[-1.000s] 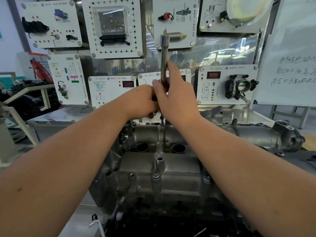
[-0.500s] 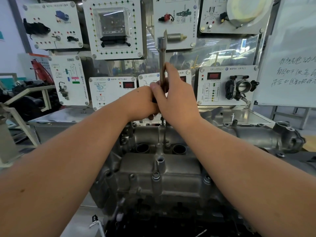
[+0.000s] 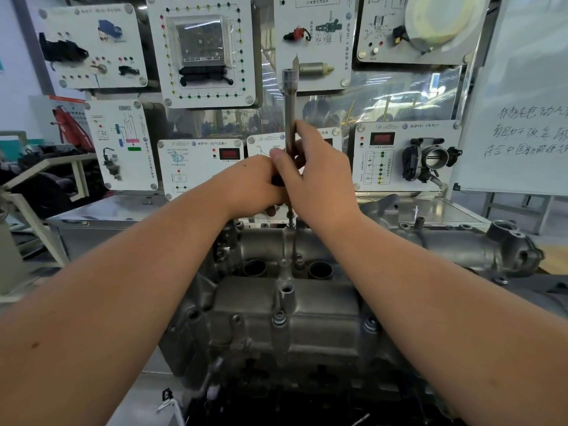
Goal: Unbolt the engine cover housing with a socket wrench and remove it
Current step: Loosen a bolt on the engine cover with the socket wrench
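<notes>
Cast-metal engine cover housing (image 3: 285, 315) sits below us, likely heavy, rigid, best lifted by its edges; our left hand (image 3: 255, 187) and right hand (image 3: 319, 176) both wrap the upright socket wrench (image 3: 289, 118).

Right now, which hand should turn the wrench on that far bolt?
Right. The right hand already wraps the upright socket wrench shaft, thumb across it. The left hand sits lower beside it, its grip hidden, better for steadying.

Auto training wkshp, wall demo panels (image 3: 201, 50), engine (image 3: 289, 318)
</notes>
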The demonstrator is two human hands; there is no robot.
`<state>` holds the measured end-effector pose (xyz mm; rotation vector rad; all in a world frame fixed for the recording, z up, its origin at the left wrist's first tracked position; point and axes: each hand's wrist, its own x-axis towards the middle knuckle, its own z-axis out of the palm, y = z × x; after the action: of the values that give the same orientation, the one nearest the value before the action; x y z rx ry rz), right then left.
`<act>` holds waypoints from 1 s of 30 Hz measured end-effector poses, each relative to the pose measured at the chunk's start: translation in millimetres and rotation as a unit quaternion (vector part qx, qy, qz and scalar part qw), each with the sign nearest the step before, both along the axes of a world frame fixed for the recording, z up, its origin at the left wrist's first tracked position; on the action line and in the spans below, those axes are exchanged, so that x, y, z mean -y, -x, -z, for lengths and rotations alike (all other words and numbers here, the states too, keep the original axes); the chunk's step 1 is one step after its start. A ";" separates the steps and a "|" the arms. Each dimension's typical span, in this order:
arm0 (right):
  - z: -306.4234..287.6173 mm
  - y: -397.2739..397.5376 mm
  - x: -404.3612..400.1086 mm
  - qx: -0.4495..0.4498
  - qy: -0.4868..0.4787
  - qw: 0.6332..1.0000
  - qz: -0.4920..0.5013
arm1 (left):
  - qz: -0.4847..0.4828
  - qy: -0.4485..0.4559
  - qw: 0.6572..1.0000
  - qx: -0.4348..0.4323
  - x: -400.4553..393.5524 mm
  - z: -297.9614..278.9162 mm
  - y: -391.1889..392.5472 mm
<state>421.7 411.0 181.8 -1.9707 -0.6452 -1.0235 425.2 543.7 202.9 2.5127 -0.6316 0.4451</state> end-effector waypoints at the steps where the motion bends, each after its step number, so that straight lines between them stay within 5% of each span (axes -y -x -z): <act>1: -0.1 -0.2 -0.2 0.016 0.006 1.000 0.010 | 0.001 0.003 1.000 0.000 0.2 0.1 0.1; 30: 0.0 1.0 -1.2 -0.009 0.003 1.000 -0.004 | 0.004 0.000 1.000 -0.002 0.0 0.1 0.1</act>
<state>420.7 412.2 181.8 -1.9781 -0.6469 -1.0000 425.1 543.8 202.8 2.5104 -0.6397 0.4366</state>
